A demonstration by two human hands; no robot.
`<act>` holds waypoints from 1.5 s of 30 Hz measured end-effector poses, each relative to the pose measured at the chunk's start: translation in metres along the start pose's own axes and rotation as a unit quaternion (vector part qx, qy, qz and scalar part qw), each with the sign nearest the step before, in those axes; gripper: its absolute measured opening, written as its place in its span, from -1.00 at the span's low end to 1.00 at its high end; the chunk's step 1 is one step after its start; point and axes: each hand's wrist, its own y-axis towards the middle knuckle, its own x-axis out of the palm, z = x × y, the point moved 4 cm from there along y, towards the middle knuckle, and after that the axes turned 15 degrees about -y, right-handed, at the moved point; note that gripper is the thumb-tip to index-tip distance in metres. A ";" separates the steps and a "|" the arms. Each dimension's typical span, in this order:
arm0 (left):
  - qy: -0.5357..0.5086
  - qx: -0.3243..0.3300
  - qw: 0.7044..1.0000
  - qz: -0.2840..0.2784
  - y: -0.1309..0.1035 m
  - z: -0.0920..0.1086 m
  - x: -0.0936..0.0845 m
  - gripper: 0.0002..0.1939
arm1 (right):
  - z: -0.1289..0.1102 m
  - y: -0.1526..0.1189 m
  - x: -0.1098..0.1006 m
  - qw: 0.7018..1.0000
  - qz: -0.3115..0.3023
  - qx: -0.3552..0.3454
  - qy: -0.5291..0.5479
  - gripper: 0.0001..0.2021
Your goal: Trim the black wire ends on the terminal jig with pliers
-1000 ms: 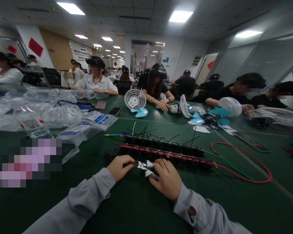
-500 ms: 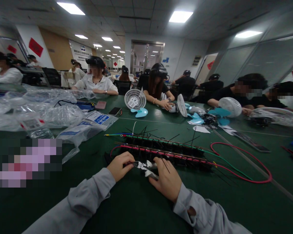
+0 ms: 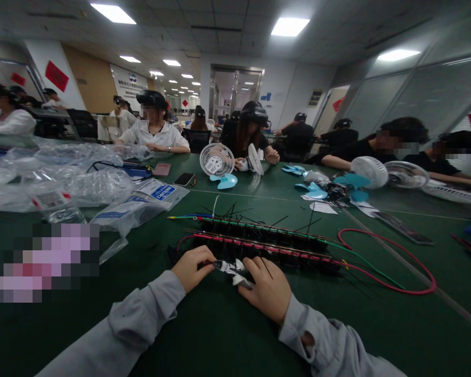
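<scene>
The left hand (image 3: 191,268) has its thumb and forefinger pressed together, pinching the dark nose of a pair of pliers (image 3: 228,267). The right hand (image 3: 269,288) is curled about the other end, its thumb and fingers around the pale handles, which stand apart from each other; how firmly it squeezes, I cannot tell. The pliers are low over the green table (image 3: 204,335), between the two hands and just in front of the nearer of two long black strips. A red wire (image 3: 223,240) runs along this nearer strip (image 3: 298,262), and a green wire (image 3: 294,232) along the one behind it, where thin black ties stick up at several angles. Past the right end of the strips, a red cable (image 3: 432,285) curves in a wide loop on the table. To the left lie crumpled clear wrap (image 3: 86,183) and a plastic bag (image 3: 118,209) with a blue label, with a dark phone (image 3: 184,179) near the bag. Across the table, a white fan guard (image 3: 217,158) stands behind blue blades (image 3: 224,181), and beside it a co-worker's hand (image 3: 241,164) is at a white fan head (image 3: 256,160).
</scene>
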 end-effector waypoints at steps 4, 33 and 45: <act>-0.001 -0.001 1.000 -0.004 0.000 0.001 0.000 -0.90 | 0.000 -0.001 -0.001 1.000 -0.001 -0.004 0.002 -0.61; 0.000 -0.009 1.000 -0.005 0.000 -0.005 0.001 -0.91 | 0.002 0.002 -0.003 0.998 -0.050 -0.004 0.046 -0.80; -0.001 -0.016 1.000 -0.001 0.000 -0.005 0.000 -0.90 | 0.001 0.003 -0.006 0.998 -0.042 -0.009 0.048 -0.78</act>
